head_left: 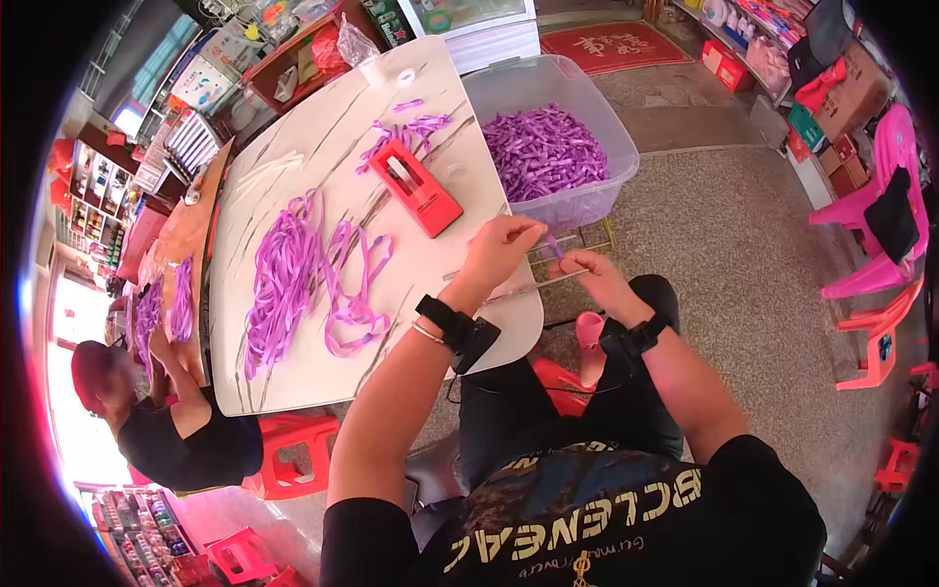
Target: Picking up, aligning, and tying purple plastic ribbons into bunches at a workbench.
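left hand (499, 247): raised past the bench corner, fingers (523, 231) pinched on one end of a short purple ribbon piece (554, 245); black strap on the wrist.
right hand (599, 278): just beside the left, fingers pressed together on the same ribbon piece from the other side; black wrist strap here too.
ribbon piece: held between both hands in the air, off the bench edge, just below the clear bin; thin pale rods (543, 284) run under the hands, what they are I cannot tell.
red stool (558, 377): under the person, between the legs.
bench (293, 176): white marbled top, left of the hands.
ribbon pile (293, 269): long loose purple ribbon loops lying on the bench, well left of the left hand.
red cutter block (416, 186): on the bench beyond the left hand, slot on top, a few cut purple strips (406, 132) beside it.
clear bin (548, 147): plastic tub at the bench's right edge, filled with cut purple ribbon pieces.
second person (166, 421): seated at far left on another red stool, hands at more purple ribbon on a wooden table.
pink chairs (880, 235): stacked at far right, well apart.
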`<act>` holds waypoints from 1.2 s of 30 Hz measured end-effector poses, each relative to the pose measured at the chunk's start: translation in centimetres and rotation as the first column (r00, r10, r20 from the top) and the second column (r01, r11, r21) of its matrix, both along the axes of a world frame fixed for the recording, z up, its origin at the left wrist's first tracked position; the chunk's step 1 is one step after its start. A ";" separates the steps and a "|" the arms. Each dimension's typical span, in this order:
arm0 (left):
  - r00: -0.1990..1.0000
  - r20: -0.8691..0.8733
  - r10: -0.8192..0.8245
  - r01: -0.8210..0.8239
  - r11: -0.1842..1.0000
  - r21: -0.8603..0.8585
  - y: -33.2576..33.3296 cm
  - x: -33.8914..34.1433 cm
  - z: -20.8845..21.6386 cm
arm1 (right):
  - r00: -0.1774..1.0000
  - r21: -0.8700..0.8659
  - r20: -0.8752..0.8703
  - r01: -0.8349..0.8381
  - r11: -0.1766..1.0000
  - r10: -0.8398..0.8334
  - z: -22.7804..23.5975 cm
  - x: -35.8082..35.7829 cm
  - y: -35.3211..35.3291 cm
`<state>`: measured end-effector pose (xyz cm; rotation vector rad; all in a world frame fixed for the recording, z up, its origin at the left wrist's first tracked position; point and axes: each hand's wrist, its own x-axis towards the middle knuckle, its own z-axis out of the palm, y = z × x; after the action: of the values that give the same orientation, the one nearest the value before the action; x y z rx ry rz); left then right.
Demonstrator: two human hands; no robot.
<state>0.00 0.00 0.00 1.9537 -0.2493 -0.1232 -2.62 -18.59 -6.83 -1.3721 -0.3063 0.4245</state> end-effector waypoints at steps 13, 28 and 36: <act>1.000 -0.024 -0.005 0.014 0.900 0.435 -1.1 0.1 1.5 | 0.990 0.049 -0.086 0.113 0.992 -0.108 0.7 -1.8 1.5; 1.000 0.014 0.024 -0.028 0.868 0.495 -1.1 0.7 0.4 | 0.971 -0.443 0.131 -0.124 0.888 0.201 6.6 -14.4 -3.2; 1.000 0.016 0.010 -0.017 0.848 0.529 -1.1 1.2 0.0 | 0.749 -0.550 0.592 0.106 0.828 0.297 7.8 -19.7 -4.6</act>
<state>1.17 -1.10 0.04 2.5101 -0.2239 -0.1860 -22.36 -23.24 0.98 -2.0827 -0.9074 0.0829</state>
